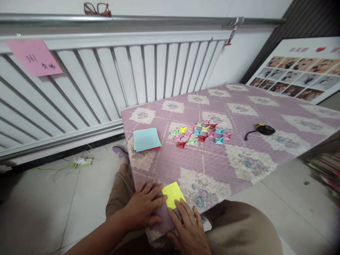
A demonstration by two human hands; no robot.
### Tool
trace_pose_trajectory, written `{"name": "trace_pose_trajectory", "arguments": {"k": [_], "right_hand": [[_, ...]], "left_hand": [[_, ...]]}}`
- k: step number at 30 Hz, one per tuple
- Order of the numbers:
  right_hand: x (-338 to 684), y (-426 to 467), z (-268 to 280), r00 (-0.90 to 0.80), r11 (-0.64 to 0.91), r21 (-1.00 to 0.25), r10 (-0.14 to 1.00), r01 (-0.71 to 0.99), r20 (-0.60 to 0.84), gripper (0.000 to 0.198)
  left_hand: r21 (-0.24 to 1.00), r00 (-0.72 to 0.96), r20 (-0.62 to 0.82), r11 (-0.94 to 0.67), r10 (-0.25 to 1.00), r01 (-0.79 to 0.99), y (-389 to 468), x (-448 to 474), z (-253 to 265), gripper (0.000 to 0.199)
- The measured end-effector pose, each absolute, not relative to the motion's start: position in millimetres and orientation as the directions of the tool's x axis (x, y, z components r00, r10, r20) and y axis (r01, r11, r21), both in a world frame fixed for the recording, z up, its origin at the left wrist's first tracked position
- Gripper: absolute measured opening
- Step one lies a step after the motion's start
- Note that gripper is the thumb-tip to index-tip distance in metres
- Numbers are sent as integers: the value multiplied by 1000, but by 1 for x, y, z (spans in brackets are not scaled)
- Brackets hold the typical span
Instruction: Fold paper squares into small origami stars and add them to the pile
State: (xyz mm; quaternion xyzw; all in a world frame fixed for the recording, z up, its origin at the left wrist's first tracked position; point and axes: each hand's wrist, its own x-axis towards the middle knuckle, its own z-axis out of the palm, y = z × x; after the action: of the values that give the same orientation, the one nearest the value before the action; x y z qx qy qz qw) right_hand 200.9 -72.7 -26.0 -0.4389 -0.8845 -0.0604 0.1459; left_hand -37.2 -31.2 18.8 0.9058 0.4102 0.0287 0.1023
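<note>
A yellow square of paper (174,194) lies flat near the table's front corner. My left hand (145,204) rests on the cloth with fingers spread, their tips touching the paper's left edge. On the paper's lower edge lie the outstretched fingertips of my right hand (187,225). Neither hand grips anything. Farther back on the left is a stack of coloured paper sheets (147,139), light blue on top with red showing beneath. Several small folded paper pieces (198,132) in pink, red, green, blue and yellow stand grouped in rows mid-table.
A purple flowered cloth covers the table (183,164). Toward the right lies a small black object with a strap (264,129). Behind stand a white radiator (148,71) and a photo board (297,72). A power strip (83,162) with cables is on the floor at left.
</note>
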Motion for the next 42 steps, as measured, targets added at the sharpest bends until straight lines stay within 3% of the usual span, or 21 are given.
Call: {"name": "trace_pose_trajectory", "arguments": {"k": [9,12,16,19,24,28,32,36,42], "right_hand": [[200,-72,-27,-555,590,-22,771,807,311,54],[199,-72,-26,-554,583,6,768,812,320,53],[197,-72,-23,-553,579,23,765,815,329,54],[199,-71,-22,-563,592,23,753,806,342,52],[208,-72,-27,-577,609,32,733,793,360,55],[218,-73,-32,-494,520,23,796,854,350,56],[230,-66,-28,-390,425,-58,869,903,304,51],[233,-48,-14,-248,312,-231,931,921,268,38],[201,-14,1,-161,248,-380,955,891,248,46]], "left_hand": [[169,515,-15,-505,857,846,-21,-32,15,69],[168,435,125,-452,892,876,-29,-22,10,61],[210,509,275,-567,816,796,-44,-6,6,37],[229,556,219,-596,802,770,-50,1,6,32],[217,575,167,-599,801,771,-51,-1,7,41],[218,596,157,-616,788,757,-53,-5,6,44],[266,603,88,-602,793,753,-53,-6,4,48],[304,589,46,-573,807,761,-53,-6,3,48],[311,575,61,-563,816,766,-55,-6,2,47]]}}
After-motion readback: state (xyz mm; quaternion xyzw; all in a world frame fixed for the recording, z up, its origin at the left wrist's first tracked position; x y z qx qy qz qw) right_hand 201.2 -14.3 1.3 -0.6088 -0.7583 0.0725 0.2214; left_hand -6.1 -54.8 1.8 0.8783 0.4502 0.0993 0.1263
